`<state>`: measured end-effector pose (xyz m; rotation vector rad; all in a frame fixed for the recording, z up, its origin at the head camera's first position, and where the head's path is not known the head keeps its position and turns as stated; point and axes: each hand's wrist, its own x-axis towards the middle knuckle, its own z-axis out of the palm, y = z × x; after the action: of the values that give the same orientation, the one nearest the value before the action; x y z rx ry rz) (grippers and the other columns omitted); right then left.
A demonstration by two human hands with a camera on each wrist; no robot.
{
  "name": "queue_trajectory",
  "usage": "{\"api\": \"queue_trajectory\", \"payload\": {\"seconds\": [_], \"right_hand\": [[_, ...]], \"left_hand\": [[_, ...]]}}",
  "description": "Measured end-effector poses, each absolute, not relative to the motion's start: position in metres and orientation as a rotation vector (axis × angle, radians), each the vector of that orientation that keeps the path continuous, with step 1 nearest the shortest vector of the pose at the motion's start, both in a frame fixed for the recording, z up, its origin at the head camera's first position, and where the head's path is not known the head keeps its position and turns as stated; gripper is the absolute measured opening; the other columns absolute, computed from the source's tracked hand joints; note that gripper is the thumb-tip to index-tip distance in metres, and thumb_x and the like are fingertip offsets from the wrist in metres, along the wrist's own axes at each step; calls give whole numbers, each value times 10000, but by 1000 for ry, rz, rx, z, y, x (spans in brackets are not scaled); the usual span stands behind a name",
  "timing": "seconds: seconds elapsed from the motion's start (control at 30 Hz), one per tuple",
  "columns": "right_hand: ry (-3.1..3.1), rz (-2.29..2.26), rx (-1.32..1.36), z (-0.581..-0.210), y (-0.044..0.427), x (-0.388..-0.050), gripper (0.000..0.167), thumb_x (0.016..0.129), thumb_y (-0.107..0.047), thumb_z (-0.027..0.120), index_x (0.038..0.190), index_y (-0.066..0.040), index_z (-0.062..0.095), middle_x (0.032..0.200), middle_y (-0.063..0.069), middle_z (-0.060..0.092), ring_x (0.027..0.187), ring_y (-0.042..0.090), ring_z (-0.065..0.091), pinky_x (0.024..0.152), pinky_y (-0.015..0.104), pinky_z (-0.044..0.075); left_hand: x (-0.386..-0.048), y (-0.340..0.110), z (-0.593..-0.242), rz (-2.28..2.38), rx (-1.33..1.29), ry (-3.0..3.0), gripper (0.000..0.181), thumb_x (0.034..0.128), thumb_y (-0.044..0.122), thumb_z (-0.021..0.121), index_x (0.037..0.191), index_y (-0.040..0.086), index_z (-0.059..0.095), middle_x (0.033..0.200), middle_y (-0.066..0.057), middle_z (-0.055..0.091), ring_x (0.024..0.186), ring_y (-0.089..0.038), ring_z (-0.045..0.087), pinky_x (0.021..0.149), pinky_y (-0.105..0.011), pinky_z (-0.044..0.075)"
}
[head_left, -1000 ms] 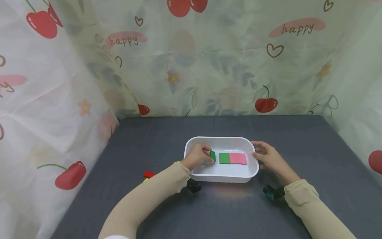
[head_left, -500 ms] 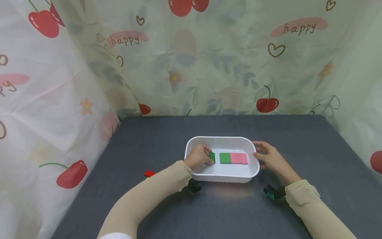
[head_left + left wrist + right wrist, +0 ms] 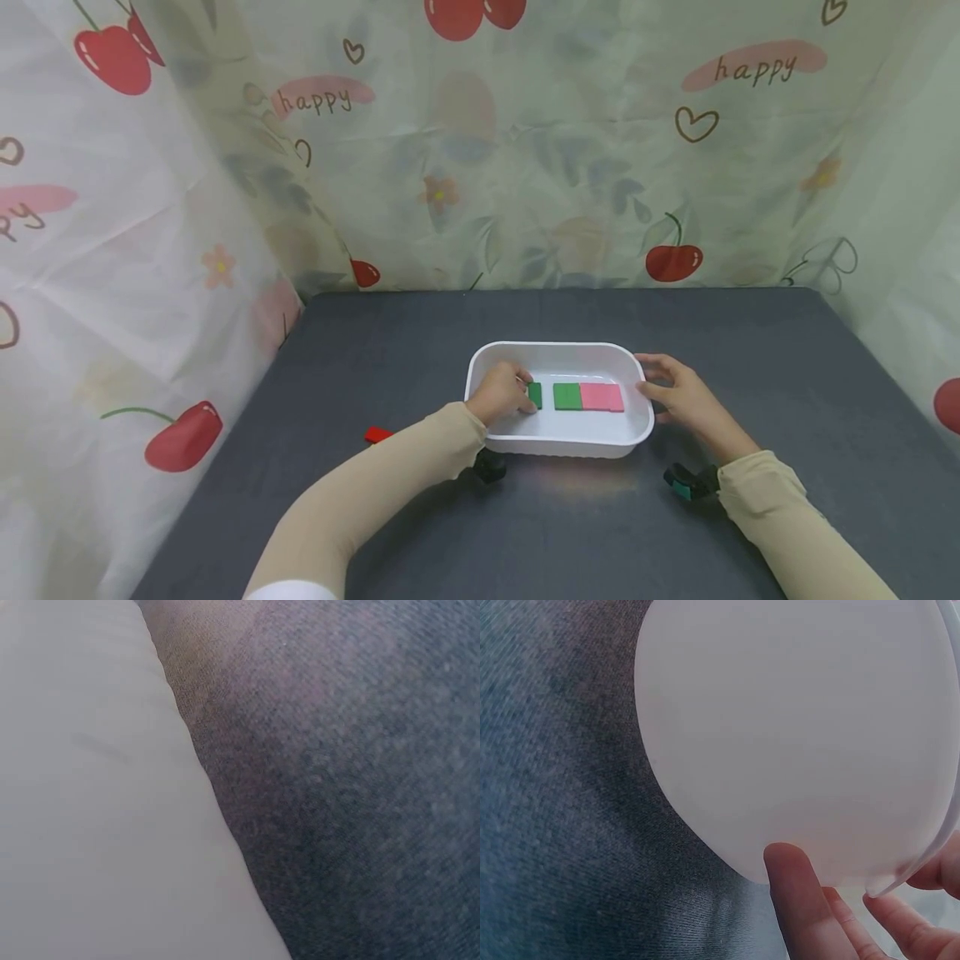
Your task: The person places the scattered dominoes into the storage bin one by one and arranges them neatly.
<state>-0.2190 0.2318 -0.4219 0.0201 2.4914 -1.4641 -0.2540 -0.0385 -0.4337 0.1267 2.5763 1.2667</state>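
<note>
A white plastic basin (image 3: 555,442) stands on the dark table. Inside its left part, my left hand (image 3: 501,395) pinches a dark green tile (image 3: 535,395) between thumb and fingers; part of it is hidden. Right of that, after a small gap, a flat green tile (image 3: 567,397) and pink tiles (image 3: 602,397) lie side by side on the basin's floor. Around the basin's right end, my right hand (image 3: 678,404) rests with fingers spread. In the right wrist view one finger (image 3: 806,907) lies against the outer wall (image 3: 795,735). The left wrist view holds only basin wall (image 3: 112,810) and tabletop.
A red piece (image 3: 377,435) lies on the table left of the basin, partly covered by the left sleeve (image 3: 390,475). Black wrist devices sit under both wrists. A cherry-patterned curtain (image 3: 480,167) closes off the back and sides.
The dark green tile has shifted very slightly left and down inside the basin with my left hand. My right hand keeps its place. The yellow bit beside the red piece is now covered.
</note>
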Motion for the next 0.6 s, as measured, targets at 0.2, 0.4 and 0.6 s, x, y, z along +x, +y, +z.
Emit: {"api": "queue_trajectory", "payload": {"seconds": [0.2,0.4,0.6], "right_hand": [[2485,-1471,24,-422,232,-219,591,969,-187,565,1491,-74,310,1423,293,404,1210,457,501,754,460,573],[2489,-1470,36,-423,232,-220,590,970,-184,565,1492,-77,311,1424,292,405,1197,448,512,747,448,576],[2480,-1483,31,-423,232,-221,590,971,-179,565,1493,-78,309,1420,293,408,1192,445,518,744,443,577]], "left_hand": [[-253,-39,-433,1246,123,2587,421,645,-94,805,1037,-52,657,821,-62,606,657,-128,524,563,-210,439],[-253,-38,-432,1209,117,2605,443,653,-66,817,1065,-39,655,854,-74,631,693,-136,528,590,-216,431],[-252,-38,-431,1196,117,2621,430,649,-54,821,1041,-64,647,817,-90,629,653,-145,534,565,-218,450]]}}
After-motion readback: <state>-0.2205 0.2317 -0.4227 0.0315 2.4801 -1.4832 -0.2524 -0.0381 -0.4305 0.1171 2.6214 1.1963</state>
